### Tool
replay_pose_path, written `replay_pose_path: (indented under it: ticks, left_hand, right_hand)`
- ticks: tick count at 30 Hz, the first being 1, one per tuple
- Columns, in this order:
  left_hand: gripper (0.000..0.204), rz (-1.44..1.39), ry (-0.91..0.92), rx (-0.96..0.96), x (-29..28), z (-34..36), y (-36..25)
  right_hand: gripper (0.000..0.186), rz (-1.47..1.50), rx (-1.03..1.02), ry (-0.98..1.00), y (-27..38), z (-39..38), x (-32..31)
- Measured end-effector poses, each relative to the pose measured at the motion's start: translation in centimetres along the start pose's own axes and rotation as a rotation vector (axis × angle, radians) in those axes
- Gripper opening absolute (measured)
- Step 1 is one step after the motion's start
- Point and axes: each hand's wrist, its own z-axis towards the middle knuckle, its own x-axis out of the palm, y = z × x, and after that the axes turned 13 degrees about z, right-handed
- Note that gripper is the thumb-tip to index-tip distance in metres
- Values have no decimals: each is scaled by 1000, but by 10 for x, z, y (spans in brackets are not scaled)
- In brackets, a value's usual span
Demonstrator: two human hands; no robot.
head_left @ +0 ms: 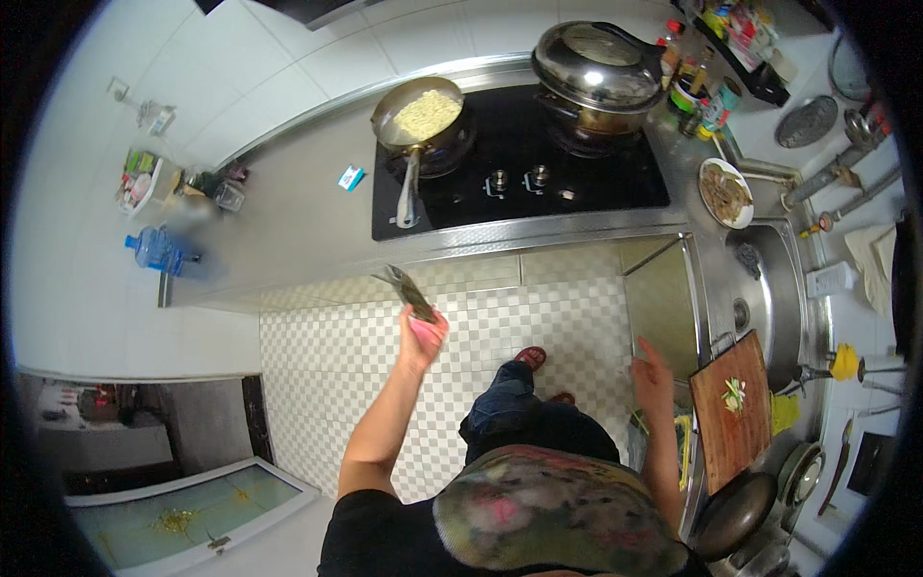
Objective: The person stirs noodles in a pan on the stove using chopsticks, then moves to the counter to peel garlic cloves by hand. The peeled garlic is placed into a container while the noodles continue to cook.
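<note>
My left hand is raised over the floor in front of the counter, its fingers closed around a narrow dark greenish-brown thing. The far end of that thing flares out and looks paler; its exact kind is not clear. At my right side, my right hand hangs with fingers stretched out and holds nothing. It is nearest to the cabinet front below the sink and to the wooden cutting board, which carries a little heap of chopped green and white pieces.
A frying pan with yellowish food stands on the black cooktop, its handle toward me. Beside it is a large lidded pot. To the right are a plate of brownish food, the sink and bottles. A small blue-white packet lies left.
</note>
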Motion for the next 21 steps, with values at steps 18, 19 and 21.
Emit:
replay_pose_path:
  ticks: [18, 19, 21]
  left_hand:
    - [70, -159, 61, 386, -61, 133, -166]
    - [76, -197, 7, 354, -75, 152, -173]
    - [71, -423, 145, 344, -74, 185, -174]
  right_hand:
    - [33, -88, -181, -99, 43, 11, 72]
    - [32, -89, -160, -115, 50, 14, 73]
    - [32, -71, -124, -188, 63, 18, 73]
